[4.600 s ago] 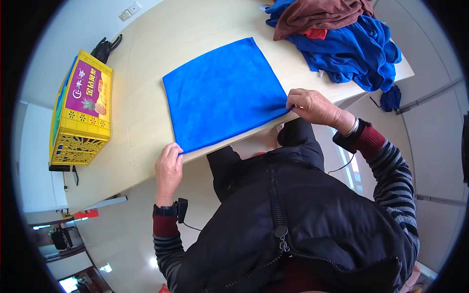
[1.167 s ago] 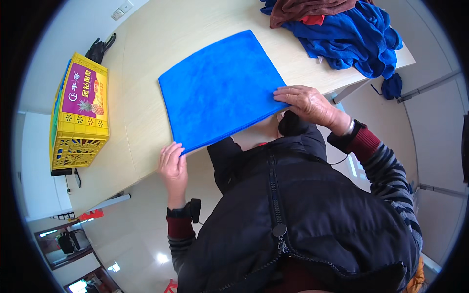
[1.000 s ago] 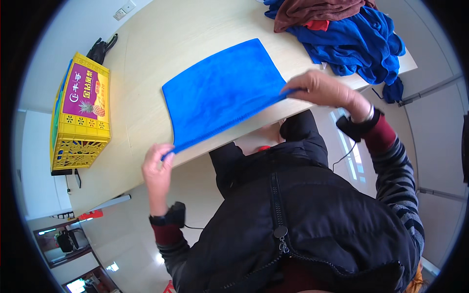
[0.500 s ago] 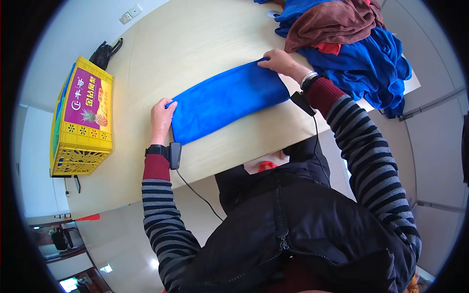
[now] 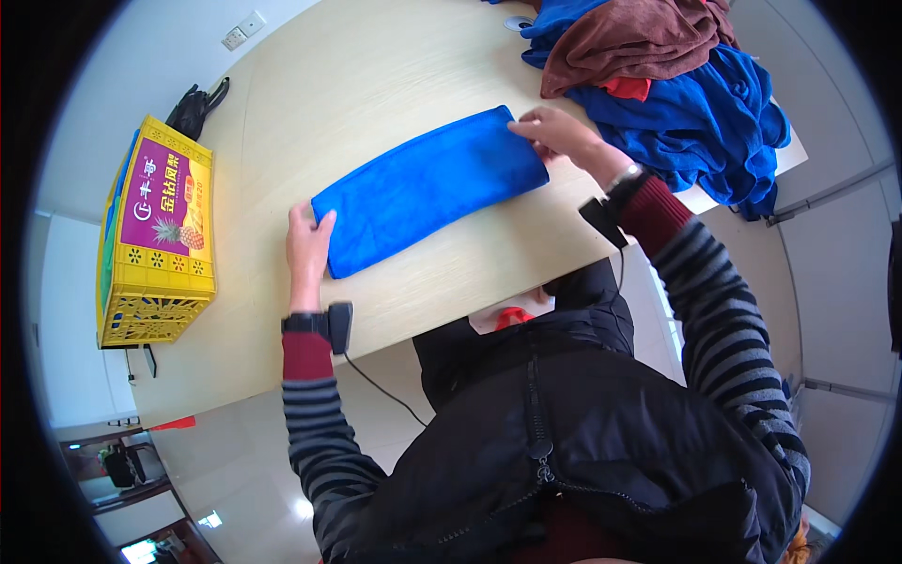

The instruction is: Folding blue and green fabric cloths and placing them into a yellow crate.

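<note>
A blue towel [image 5: 427,193], folded into a long flat strip, lies on the table and slants up to the right. My left hand [image 5: 307,249] is at its left end, thumb apart from the fingers and touching the towel's edge. At the right end is my right hand [image 5: 561,136], its forefinger stretched toward the upper corner and its thumb lower, beside the short edge. Neither hand grips the cloth; both look open. Part of the right hand's fingers is hidden beneath it.
A heap of blue cloths [image 5: 700,136], with a brown cloth [image 5: 639,47] and some red, fills the table's far right. On the left stands a yellow plastic crate [image 5: 155,315]; behind it lies a black bag [image 5: 194,111]. The pale table's [image 5: 451,273] near edge runs before me.
Both hands have loosened from the towel's ends. My right hand has drawn slightly to the right and down, and the left hand's thumb and fingers have parted. The towel has shifted slightly left.
</note>
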The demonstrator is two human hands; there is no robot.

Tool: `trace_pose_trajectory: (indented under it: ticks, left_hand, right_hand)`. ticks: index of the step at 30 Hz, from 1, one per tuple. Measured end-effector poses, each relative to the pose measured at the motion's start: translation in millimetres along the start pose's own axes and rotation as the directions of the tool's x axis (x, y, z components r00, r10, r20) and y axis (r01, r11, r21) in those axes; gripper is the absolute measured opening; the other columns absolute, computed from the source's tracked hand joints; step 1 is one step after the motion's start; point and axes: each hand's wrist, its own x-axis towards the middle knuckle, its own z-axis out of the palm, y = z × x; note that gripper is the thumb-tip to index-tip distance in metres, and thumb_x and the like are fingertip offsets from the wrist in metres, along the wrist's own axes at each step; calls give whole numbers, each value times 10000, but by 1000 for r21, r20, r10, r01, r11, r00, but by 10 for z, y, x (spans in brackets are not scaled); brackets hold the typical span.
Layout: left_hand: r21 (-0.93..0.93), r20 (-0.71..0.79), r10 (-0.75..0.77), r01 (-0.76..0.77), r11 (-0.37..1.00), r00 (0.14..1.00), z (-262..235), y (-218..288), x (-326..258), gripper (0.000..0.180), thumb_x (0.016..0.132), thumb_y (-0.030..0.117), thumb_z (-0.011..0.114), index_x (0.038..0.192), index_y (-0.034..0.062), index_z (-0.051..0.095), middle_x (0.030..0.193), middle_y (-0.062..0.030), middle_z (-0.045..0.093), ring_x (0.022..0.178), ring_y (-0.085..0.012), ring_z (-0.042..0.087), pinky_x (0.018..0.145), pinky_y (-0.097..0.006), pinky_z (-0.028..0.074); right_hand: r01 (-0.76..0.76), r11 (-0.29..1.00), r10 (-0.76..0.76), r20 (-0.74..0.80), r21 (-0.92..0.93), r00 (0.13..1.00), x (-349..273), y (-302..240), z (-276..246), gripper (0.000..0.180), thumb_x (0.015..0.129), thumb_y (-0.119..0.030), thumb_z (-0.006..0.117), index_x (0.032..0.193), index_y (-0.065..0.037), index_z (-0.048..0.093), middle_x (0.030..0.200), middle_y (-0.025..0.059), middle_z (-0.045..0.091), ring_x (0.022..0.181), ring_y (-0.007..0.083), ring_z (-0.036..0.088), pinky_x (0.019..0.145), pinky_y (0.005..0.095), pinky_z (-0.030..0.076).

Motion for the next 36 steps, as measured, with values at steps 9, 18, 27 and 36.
trace_pose_trajectory:
  ticks: [9, 18, 27, 36]
  left_hand:
    - [-488, -58, -98, 57, 871, 994, 39, 425, -1015, 582, 907, 75, 677, 1422, -12, 419, 831, -22, 580, 734, -67, 510, 641, -220, 419]
    - [-32, -117, -115, 112, 993, 986, -99, 425, -1442, 548, 912, 88, 652, 1416, 39, 444, 822, -91, 599, 746, -142, 554, 722, -299, 441]
    - [530, -152, 160, -56, 846, 975, -140, 1136, -1696, 545, 891, 190, 683, 1383, 63, 485, 1143, -154, 639, 1177, -332, 530, 1040, -522, 340]
    - [378, 273, 533, -599, 706, 801, 626, 1416, -1725, 550, 961, 270, 550, 1456, 60, 433, 1544, -136, 372, 1434, -337, 323, 1179, -527, 193]
  right_hand:
    - [169, 977, -153, -129, 129, 980, -819, 356, 228, 523, 893, -243, 711, 1345, -41, 544, 817, 29, 600, 694, 109, 566, 592, 257, 458]
    - [287, 949, -305, -153, -128, 940, -1175, 535, 302, 479, 875, -61, 646, 1341, -115, 547, 731, 2, 515, 654, 93, 485, 617, 263, 439]
    - [385, 685, -621, -221, -619, 752, -1576, 300, 277, 469, 862, -82, 671, 1316, -72, 552, 895, 91, 632, 848, 228, 593, 800, 368, 483]
    - [611, 452, -736, 115, -650, 667, -1411, 13, 1600, 591, 975, -415, 495, 1418, -26, 456, 1475, 179, 446, 1388, 356, 381, 1133, 495, 285]
